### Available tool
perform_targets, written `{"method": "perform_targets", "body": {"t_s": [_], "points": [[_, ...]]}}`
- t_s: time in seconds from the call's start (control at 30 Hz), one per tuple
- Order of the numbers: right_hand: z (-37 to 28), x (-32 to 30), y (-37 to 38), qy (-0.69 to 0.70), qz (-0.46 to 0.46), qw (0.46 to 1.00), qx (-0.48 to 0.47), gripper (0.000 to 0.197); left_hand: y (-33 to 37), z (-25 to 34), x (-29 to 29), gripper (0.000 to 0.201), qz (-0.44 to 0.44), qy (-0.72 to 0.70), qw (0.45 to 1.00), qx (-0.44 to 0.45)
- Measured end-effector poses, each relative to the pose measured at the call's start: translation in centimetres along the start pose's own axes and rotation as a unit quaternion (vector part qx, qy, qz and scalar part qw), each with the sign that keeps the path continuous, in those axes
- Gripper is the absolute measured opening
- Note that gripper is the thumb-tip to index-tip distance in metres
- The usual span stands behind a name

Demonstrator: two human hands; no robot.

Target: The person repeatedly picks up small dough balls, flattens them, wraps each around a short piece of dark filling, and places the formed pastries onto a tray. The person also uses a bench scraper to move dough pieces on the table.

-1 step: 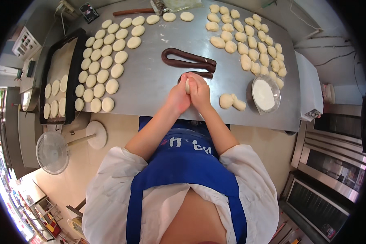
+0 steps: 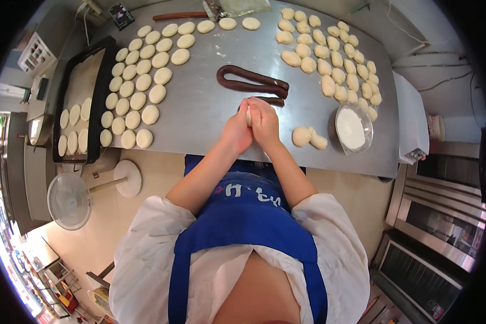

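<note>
My left hand (image 2: 236, 130) and my right hand (image 2: 265, 124) are cupped together over the near middle of the steel table. Between them a piece of pale dough (image 2: 249, 117) shows in a narrow gap; the fingers hide most of it. Just beyond my fingertips lies a long dark brown rope of filling (image 2: 248, 86), folded back on itself, with a shorter end (image 2: 272, 101) nearest the hands. To the right of my right hand, two small dough pieces (image 2: 301, 136) touch each other. A clear bowl of white flour (image 2: 352, 126) stands beyond them at the table's right edge.
Rows of flattened dough rounds (image 2: 143, 82) cover the table's left side. Several lumpy dough pieces (image 2: 337, 74) fill the far right. A black baking tray (image 2: 94, 108) holding more rounds stands at the left edge. At the back lies a brown rolling pin (image 2: 179, 16). A fan (image 2: 69, 201) stands on the floor.
The whole view shifts very slightly. My hands stay clasped around the dough, and nothing on the table has visibly been moved.
</note>
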State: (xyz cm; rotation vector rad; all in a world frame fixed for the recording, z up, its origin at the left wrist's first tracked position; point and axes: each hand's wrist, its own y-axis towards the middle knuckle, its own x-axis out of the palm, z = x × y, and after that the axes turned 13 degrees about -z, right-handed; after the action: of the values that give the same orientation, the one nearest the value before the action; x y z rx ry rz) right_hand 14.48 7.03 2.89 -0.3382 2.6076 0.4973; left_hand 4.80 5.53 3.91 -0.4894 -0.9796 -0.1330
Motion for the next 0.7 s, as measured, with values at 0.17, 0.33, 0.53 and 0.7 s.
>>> {"method": "perform_targets", "body": {"t_s": [0.17,0.33,0.53,0.7], "points": [[-1.3,1.0,0.5,-0.05,-0.04,0.998,-0.026,0.034,-1.5,0.2,-1.1,0.052,0.022,0.042,0.999,0.005],[-0.3,1.8,0.4,-0.079,-0.118,0.99,0.009,0.035,-1.4,1.3,-2.9,0.054,-0.011,-0.076,0.997,0.006],[-1.1,3.8,1.1,-0.075,-0.07,0.991,-0.086,0.034,-2.5,1.4,-2.5,0.056,0.09,0.05,0.992,0.066],[-1.2,4.3,-0.8,-0.069,-0.05,0.993,-0.085,0.029,-5.3,0.6,-2.1,0.052,0.103,0.132,0.984,0.055]]}}
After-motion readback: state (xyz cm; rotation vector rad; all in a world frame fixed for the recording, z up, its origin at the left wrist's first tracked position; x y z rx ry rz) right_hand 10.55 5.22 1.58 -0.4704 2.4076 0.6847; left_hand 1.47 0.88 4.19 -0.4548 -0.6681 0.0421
